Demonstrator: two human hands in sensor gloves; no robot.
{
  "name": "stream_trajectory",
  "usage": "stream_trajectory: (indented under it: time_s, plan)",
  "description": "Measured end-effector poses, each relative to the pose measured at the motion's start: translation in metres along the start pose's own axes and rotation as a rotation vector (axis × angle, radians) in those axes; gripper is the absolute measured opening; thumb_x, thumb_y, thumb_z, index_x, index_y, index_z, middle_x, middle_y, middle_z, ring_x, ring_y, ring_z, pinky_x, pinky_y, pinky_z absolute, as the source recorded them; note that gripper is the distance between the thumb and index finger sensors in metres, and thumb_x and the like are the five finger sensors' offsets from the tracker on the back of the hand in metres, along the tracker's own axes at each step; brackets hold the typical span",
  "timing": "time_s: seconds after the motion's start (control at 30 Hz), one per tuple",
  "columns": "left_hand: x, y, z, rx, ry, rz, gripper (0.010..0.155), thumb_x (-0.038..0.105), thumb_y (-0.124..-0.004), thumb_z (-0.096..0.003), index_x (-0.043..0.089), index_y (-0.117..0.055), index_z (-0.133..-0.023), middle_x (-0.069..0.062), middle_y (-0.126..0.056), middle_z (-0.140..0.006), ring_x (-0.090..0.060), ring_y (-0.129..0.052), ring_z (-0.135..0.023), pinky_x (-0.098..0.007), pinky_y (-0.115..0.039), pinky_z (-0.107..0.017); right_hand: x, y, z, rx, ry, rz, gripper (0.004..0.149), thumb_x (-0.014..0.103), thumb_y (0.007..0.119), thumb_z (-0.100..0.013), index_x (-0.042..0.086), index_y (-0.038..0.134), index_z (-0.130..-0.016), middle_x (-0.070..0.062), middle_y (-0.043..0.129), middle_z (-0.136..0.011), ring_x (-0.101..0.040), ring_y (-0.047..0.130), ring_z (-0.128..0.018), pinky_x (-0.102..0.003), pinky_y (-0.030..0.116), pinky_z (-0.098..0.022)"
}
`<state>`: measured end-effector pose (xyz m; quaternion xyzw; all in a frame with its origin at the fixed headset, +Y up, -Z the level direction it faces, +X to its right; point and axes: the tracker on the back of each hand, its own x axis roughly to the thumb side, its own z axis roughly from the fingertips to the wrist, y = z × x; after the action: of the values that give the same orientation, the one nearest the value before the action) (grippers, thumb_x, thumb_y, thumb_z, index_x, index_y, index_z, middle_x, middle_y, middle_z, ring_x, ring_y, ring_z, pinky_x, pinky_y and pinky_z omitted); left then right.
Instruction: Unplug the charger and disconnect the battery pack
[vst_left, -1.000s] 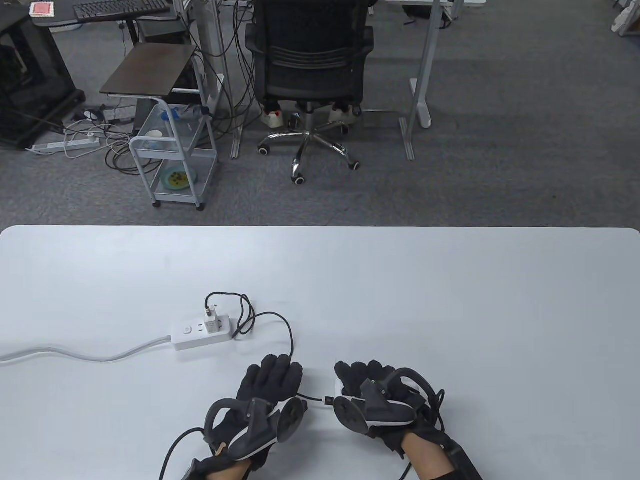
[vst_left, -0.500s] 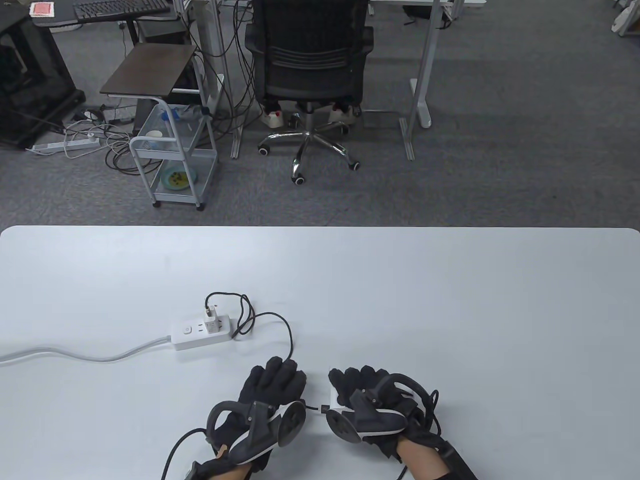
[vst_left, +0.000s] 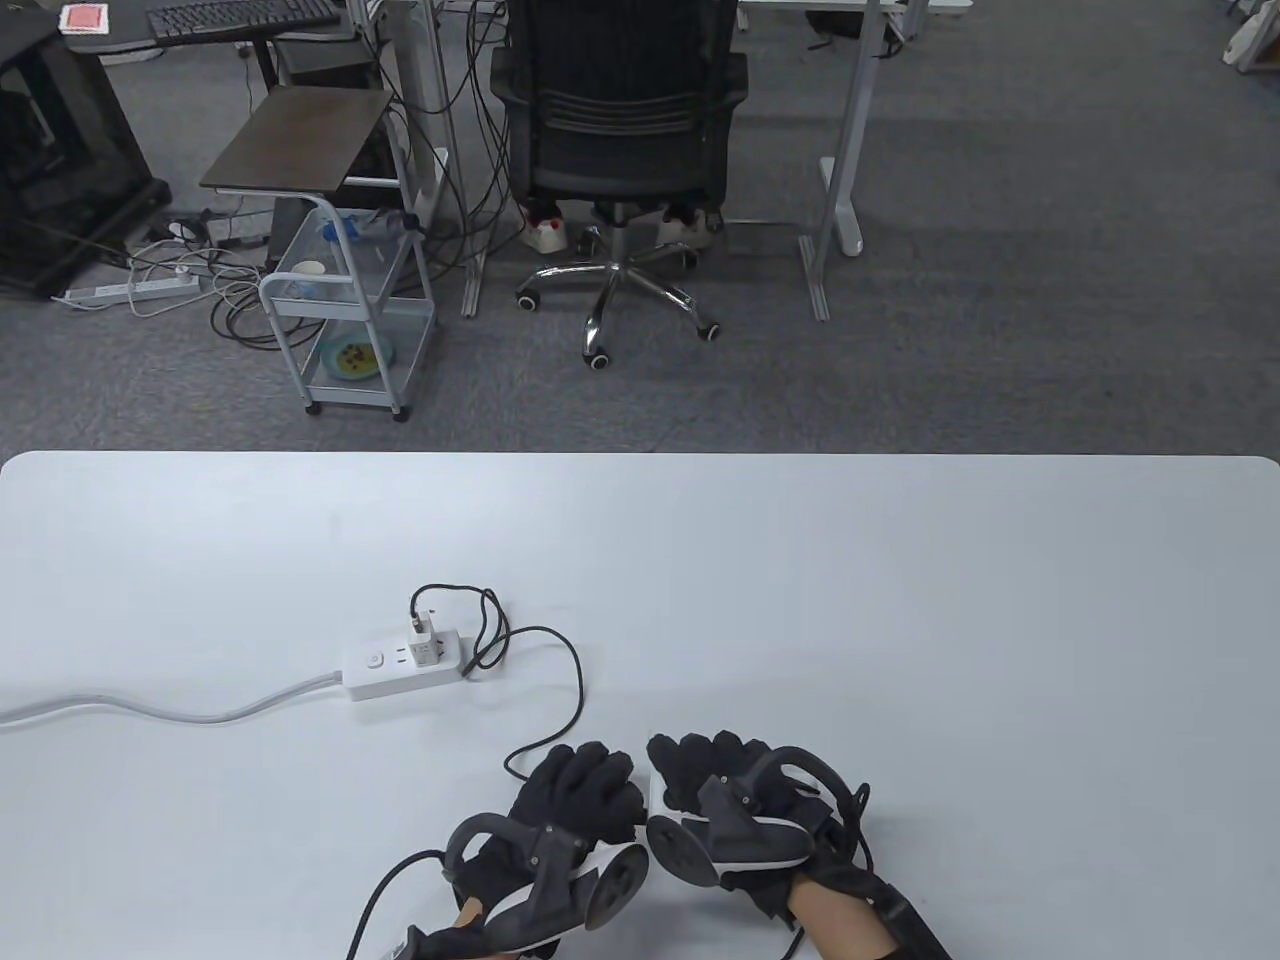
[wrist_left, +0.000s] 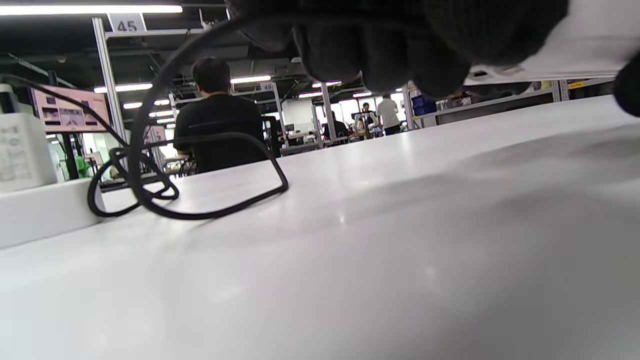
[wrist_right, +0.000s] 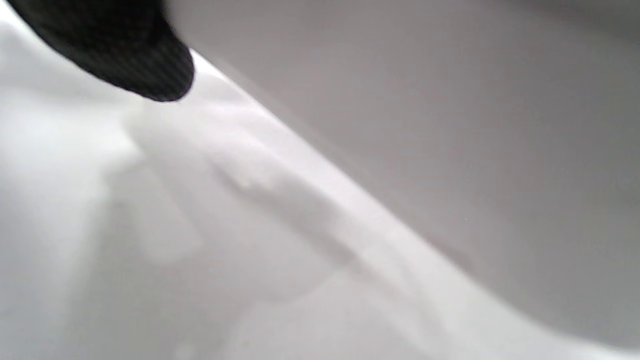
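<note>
A white charger (vst_left: 425, 640) sits plugged into a white power strip (vst_left: 400, 673). Its black cable (vst_left: 579, 690) curves down to a bend and runs under my left hand (vst_left: 585, 780), whose curled fingers (wrist_left: 380, 55) grip the cable's end. My right hand (vst_left: 705, 770) holds the white battery pack (vst_left: 654, 793), mostly hidden beneath it. The pack's edge shows at the top right of the left wrist view (wrist_left: 575, 50). The two hands touch, and the plug is hidden between them. The right wrist view shows only a blurred white surface and one black fingertip (wrist_right: 130, 65).
The strip's grey lead (vst_left: 150, 710) runs off the white table's (vst_left: 900, 620) left edge. The cable loops (wrist_left: 200, 175) beside the strip (wrist_left: 40, 210). An office chair (vst_left: 620, 120) and a small cart (vst_left: 345, 320) stand on the floor beyond the table.
My left hand has moved right until it meets my right hand. The plug seen between the hands is now hidden. The cable now bows out to the left of my left hand.
</note>
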<state>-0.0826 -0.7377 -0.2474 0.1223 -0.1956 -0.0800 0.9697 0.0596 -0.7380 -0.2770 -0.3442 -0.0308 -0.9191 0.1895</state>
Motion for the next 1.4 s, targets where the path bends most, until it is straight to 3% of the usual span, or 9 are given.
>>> stream_trajectory:
  time_s: [0.27, 0.33, 0.53, 0.63, 0.93, 1.4]
  plan:
    - [-0.002, 0.004, -0.003, 0.013, 0.033, -0.015, 0.044, 0.054, -0.083, -0.0376, 0.046, -0.089, -0.080, 0.026, -0.093, -0.094, -0.003, -0.100, -0.092, -0.024, -0.080, -0.078, 0.004, 0.001, -0.007, 0.023, 0.004, -0.027, 0.108, 0.068, 0.072, -0.039, 0.005, 0.021, -0.109, -0.027, 0.041, -0.111, -0.056, 0.058, -0.088, -0.063, 0.067, -0.058]
    - [-0.002, 0.003, -0.001, 0.013, 0.004, 0.000, 0.043, 0.055, -0.083, -0.0379, 0.045, -0.090, -0.080, 0.026, -0.093, -0.094, -0.003, -0.100, -0.092, -0.024, -0.080, -0.077, 0.005, 0.000, -0.008, 0.000, -0.016, 0.040, 0.108, 0.069, 0.072, -0.038, 0.006, 0.020, -0.109, -0.026, 0.041, -0.111, -0.055, 0.058, -0.089, -0.062, 0.068, -0.059]
    - [-0.011, 0.011, -0.003, 0.022, 0.051, 0.040, 0.043, 0.055, -0.083, -0.0374, 0.045, -0.091, -0.078, 0.026, -0.094, -0.093, -0.003, -0.100, -0.092, -0.024, -0.080, -0.078, 0.000, 0.001, -0.008, -0.009, 0.008, -0.073, 0.109, 0.069, 0.072, -0.038, 0.005, 0.020, -0.109, -0.027, 0.041, -0.111, -0.056, 0.059, -0.088, -0.063, 0.068, -0.058]
    - [-0.009, 0.009, -0.002, 0.002, 0.013, 0.036, 0.043, 0.055, -0.083, -0.0374, 0.044, -0.091, -0.078, 0.026, -0.094, -0.093, -0.004, -0.100, -0.091, -0.025, -0.081, -0.078, 0.001, 0.001, -0.007, -0.011, -0.012, 0.004, 0.109, 0.069, 0.073, -0.038, 0.006, 0.021, -0.109, -0.025, 0.042, -0.112, -0.055, 0.059, -0.088, -0.062, 0.068, -0.058]
    - [-0.011, 0.013, -0.002, 0.008, 0.024, 0.087, 0.042, 0.054, -0.084, -0.0371, 0.042, -0.093, -0.077, 0.023, -0.097, -0.091, -0.006, -0.104, -0.087, -0.026, -0.083, -0.075, -0.002, 0.000, -0.001, -0.029, -0.001, 0.002, 0.109, 0.069, 0.073, -0.037, 0.006, 0.020, -0.109, -0.026, 0.042, -0.111, -0.055, 0.059, -0.088, -0.063, 0.068, -0.058]
    - [0.002, 0.013, -0.004, 0.023, 0.063, -0.004, 0.042, 0.054, -0.084, -0.0380, 0.042, -0.093, -0.077, 0.023, -0.096, -0.092, -0.006, -0.103, -0.088, -0.026, -0.082, -0.076, -0.005, 0.001, -0.001, -0.052, 0.014, 0.017, 0.111, 0.069, 0.077, -0.034, 0.007, 0.024, -0.109, -0.024, 0.044, -0.111, -0.055, 0.060, -0.088, -0.063, 0.069, -0.057]
